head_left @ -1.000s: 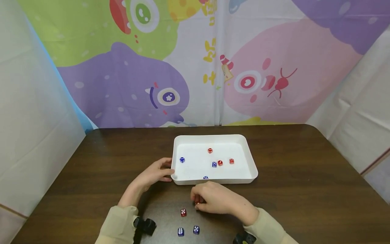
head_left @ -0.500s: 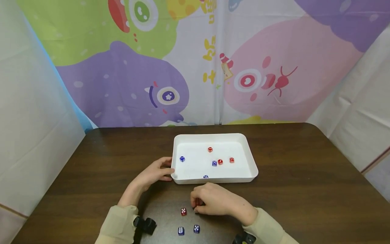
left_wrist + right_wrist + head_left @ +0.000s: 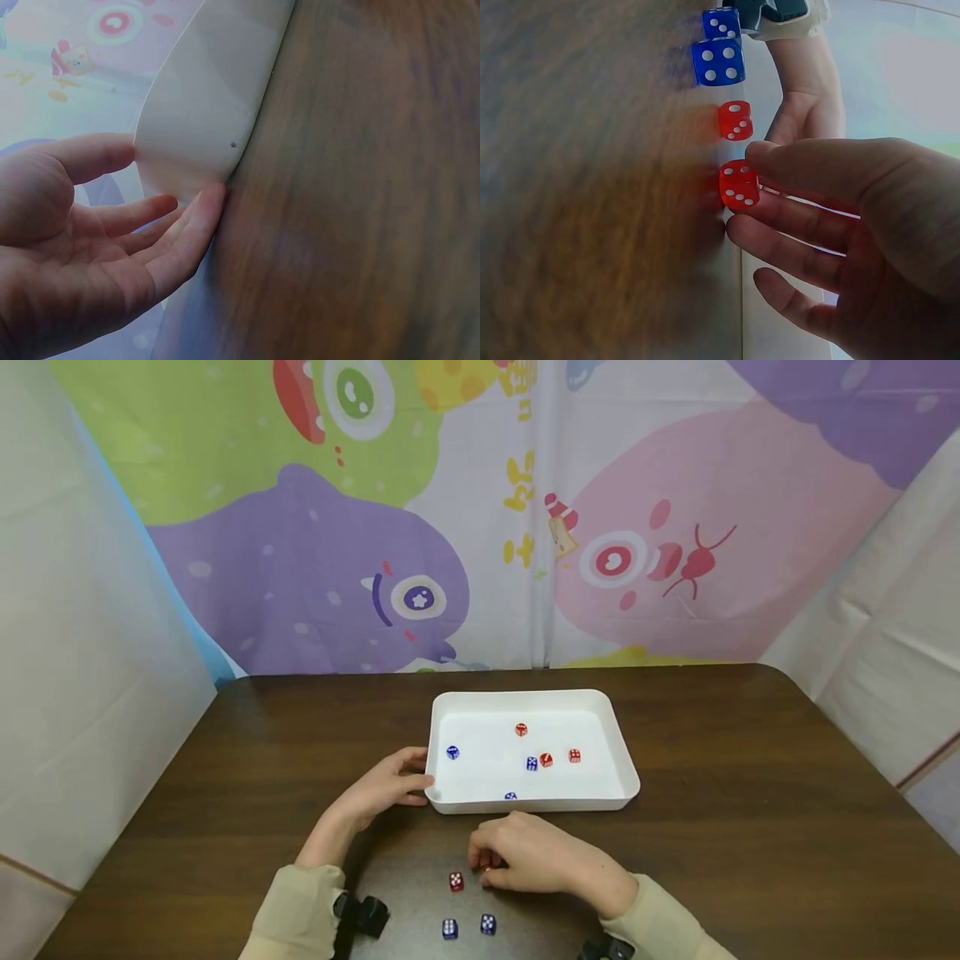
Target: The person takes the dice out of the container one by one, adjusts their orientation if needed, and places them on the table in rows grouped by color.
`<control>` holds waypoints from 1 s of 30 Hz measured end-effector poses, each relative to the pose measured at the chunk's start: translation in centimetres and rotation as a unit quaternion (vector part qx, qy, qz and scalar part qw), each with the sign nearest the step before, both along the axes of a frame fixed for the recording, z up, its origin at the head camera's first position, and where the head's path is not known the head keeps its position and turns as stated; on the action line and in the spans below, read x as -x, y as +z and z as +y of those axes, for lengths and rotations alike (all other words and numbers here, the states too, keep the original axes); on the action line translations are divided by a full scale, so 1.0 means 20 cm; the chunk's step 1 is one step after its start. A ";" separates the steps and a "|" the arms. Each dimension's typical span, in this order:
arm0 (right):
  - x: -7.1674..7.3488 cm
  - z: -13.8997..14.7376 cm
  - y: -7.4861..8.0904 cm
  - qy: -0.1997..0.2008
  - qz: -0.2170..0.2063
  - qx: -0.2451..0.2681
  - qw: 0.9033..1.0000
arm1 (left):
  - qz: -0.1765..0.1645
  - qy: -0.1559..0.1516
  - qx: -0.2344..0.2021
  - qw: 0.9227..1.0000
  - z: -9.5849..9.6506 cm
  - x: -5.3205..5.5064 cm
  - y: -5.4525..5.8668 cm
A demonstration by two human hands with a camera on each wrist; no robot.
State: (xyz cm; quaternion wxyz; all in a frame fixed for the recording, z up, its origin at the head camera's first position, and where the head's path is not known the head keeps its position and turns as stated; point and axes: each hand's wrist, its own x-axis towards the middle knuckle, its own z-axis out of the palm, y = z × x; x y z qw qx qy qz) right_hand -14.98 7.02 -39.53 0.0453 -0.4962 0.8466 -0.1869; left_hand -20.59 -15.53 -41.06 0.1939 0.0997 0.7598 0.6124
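My right hand is low over the table in front of the tray, thumb and fingers pinching a red die. In the right wrist view the die shows between thumb and index finger, close to the tabletop. Another red die lies just left of that hand, with two blue dice nearer the front. At the left end of the white tray, my left hand holds the corner; in the left wrist view its thumb meets the rim and its fingertips touch the outer wall lower down.
Inside the tray lie three red dice, one at its right, and three blue dice, one at its left. The front blue one is partly hidden by the near wall. A patterned cloth hangs behind the dark wooden table.
The head view has shifted slightly. My left hand still holds the tray corner, while my right fingers move slightly around the red die. The other dice stay where they were.
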 end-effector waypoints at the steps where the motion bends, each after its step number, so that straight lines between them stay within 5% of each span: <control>1: 0.00 0.00 0.00 0.000 0.002 0.000 1.000 | 0.000 0.001 0.000 1.000 0.00 0.00 0.00; 14: 0.02 0.03 0.03 -0.026 -0.016 0.000 1.000 | -0.004 0.005 -0.004 1.000 0.00 -0.01 0.01; 21: 0.06 0.09 0.10 -0.100 0.034 0.044 0.993 | -0.003 0.008 -0.001 1.000 0.00 -0.01 0.01; 30: 0.10 0.12 0.05 -0.209 0.095 0.077 0.970 | -0.006 0.009 0.000 1.000 0.00 0.00 -0.01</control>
